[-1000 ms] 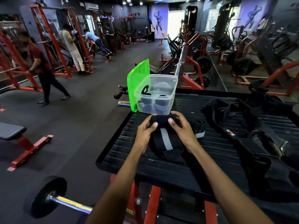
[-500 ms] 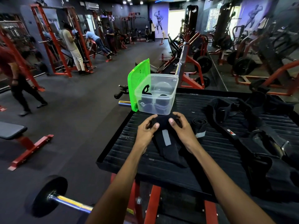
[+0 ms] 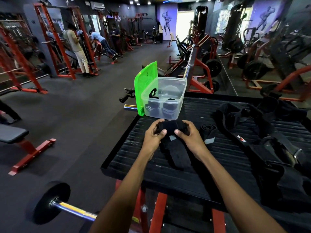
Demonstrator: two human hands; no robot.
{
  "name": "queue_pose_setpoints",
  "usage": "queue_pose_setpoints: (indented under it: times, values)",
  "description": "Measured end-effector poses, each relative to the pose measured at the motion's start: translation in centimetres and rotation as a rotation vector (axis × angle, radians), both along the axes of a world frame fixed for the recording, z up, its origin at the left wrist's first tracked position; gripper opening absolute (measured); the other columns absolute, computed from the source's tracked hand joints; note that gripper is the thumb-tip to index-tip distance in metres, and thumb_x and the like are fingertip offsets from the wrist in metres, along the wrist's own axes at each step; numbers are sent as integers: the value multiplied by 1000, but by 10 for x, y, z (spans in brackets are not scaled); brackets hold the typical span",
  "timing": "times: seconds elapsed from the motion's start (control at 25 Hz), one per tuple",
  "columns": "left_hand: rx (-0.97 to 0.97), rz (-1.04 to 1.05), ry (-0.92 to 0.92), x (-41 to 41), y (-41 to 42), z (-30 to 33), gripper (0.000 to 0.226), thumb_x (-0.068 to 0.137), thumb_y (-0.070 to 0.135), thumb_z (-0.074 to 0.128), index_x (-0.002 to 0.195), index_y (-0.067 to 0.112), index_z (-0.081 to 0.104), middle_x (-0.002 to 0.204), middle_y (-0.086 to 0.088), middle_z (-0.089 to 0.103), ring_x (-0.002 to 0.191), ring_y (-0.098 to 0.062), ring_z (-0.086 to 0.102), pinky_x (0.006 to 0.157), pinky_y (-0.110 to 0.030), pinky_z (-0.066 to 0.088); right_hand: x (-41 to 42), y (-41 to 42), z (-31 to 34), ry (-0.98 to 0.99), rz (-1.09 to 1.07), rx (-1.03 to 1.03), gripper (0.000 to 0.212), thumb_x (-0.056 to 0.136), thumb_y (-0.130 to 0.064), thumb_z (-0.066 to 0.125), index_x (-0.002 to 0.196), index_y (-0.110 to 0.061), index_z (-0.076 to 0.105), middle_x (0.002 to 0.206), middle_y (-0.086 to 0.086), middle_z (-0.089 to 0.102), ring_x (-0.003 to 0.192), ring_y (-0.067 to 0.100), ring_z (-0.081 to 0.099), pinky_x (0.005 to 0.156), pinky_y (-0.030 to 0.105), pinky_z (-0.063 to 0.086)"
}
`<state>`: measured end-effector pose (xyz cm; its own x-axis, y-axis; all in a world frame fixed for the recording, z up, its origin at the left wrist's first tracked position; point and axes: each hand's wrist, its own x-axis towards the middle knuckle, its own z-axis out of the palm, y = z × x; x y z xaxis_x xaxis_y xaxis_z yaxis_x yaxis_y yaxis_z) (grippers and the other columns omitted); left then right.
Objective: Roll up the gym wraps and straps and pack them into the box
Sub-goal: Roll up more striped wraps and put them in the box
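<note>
- The left hand (image 3: 154, 135) and right hand (image 3: 188, 134) both grip the black wrap (image 3: 170, 128) just in front of the box (image 3: 164, 98) — tight, so the roll stays firm.
- Its loose tail lies flat — ready to roll.

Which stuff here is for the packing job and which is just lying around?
For the job:
- black wrap, gripped by left hand and right hand
- rolled wrap
- loose straps
- clear box
- green lid

Just around:
- barbell
- bench

Head view, looking forward-down, close over hands (image 3: 170, 137).
</note>
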<state>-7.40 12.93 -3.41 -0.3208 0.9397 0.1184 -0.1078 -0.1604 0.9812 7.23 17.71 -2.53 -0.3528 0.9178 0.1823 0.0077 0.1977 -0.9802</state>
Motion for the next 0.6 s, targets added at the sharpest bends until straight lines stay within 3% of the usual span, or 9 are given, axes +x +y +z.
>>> queue_pose_setpoints:
  times: [0.16,0.24,0.32,0.44,0.6]
  values:
    - [-58,-20,-104,1,1,1,17,94,17,53,107,26,60,103,-1,64,98,-20,60,86,-42,50,0,2,-3,-18,-28,28,42,87,4,59,125,-7,47,115,6,57,104,14,56,85,9,46]
    - [-25,43,-138,0,2,1,19,94,11,53,109,20,59,102,-1,65,95,-15,61,77,-34,55,1,4,-4,14,11,1,43,91,0,53,131,-13,45,128,8,55,119,20,53,101,25,42]
    - [9,122,-174,-3,2,2,25,92,5,54,113,17,58,103,1,64,89,-6,62,65,-22,54,3,3,-3,5,70,33,48,90,2,51,133,-20,46,135,8,52,126,18,49,105,31,39]
    - [32,187,-245,-7,3,3,28,91,3,55,116,15,59,106,1,64,87,-5,62,64,-19,53,5,-4,1,-159,136,257,60,79,25,44,119,-18,57,135,5,47,116,10,53,98,21,44]
    - [47,206,-222,-5,1,6,27,90,4,57,115,14,61,101,1,65,84,-6,64,68,-21,54,5,-5,3,-308,31,450,51,76,23,50,104,-15,70,139,5,37,120,8,41,100,4,31]
